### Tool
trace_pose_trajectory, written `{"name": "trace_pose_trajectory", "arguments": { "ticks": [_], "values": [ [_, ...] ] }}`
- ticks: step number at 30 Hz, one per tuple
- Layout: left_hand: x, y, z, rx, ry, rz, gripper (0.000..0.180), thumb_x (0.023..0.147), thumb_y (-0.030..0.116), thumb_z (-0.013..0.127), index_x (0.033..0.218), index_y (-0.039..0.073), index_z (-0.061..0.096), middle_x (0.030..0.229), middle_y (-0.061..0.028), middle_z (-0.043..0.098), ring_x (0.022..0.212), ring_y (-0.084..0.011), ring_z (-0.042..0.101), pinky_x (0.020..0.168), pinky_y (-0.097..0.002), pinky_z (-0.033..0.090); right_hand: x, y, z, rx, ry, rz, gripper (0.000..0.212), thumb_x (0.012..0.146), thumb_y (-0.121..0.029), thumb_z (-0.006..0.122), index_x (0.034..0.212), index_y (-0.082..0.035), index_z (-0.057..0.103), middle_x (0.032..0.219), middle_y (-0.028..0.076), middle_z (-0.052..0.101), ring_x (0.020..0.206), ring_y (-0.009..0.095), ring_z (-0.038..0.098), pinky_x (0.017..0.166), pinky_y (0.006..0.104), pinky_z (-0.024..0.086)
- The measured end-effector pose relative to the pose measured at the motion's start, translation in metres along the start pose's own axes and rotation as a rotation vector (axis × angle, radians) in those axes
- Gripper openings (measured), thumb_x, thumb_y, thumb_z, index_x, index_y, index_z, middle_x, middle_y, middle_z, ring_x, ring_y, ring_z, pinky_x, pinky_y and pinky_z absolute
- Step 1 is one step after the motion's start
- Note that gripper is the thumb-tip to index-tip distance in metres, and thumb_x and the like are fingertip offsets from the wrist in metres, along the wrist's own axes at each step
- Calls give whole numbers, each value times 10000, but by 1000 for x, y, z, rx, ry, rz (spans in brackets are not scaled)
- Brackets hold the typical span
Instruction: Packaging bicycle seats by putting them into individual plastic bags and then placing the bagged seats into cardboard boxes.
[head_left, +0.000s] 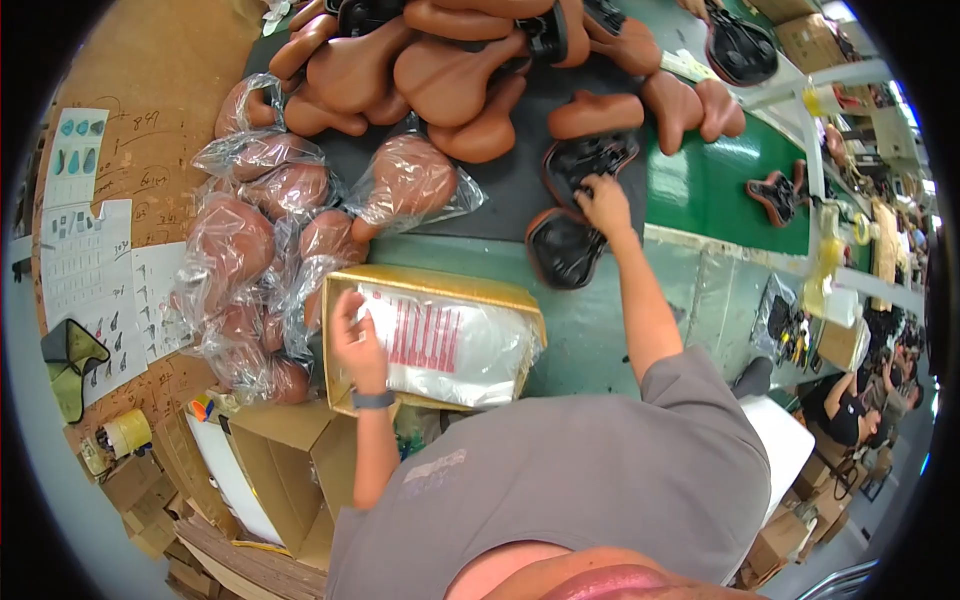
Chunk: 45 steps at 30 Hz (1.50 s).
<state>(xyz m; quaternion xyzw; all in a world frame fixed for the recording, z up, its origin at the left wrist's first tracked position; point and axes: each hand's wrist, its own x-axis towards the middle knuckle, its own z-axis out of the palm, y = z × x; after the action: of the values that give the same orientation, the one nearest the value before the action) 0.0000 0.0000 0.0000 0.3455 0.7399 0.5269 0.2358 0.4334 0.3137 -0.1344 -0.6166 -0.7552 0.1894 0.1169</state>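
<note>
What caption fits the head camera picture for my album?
Right hand at an upturned bike saddle, left hand over an open box of plastic.

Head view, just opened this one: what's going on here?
A person's right hand is on an upturned saddle, black underside showing; a second upturned saddle lies just nearer. The left hand, holding nothing visible, is over an open box of printed plastic bags. Bare brown saddles are heaped beyond; plastic-wrapped ones lie to the left.
</note>
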Motion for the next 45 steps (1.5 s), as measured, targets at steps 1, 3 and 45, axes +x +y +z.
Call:
{"name": "trace_pose_trajectory", "arguments": {
  "ticks": [1,3,45],
  "values": [
    [-8,7,19,-21,-74,-3,389,1068,37,692,1456,65,676,1379,-111,744,1246,-220,715,986,-366,603,-32,-9,2,5,18,4,307,892,-236,848,1168,-112,795,1098,185,723,1058,443,703,931,559,585],
    [-58,6,60,52,-234,28,303,1067,54,697,1369,46,726,1270,-120,786,1137,-209,752,909,-347,609,-109,-12,-4,-109,56,96,270,885,-235,843,1132,-134,810,1129,171,737,1111,417,707,960,537,594],
    [-251,-133,54,35,-396,-473,380,1065,327,735,1155,-40,774,923,-91,780,831,-165,758,697,-335,584,-433,4,-57,69,-203,502,1007,770,-217,872,1633,15,407,1185,280,730,1113,505,725,978,550,578]
  ]
}}
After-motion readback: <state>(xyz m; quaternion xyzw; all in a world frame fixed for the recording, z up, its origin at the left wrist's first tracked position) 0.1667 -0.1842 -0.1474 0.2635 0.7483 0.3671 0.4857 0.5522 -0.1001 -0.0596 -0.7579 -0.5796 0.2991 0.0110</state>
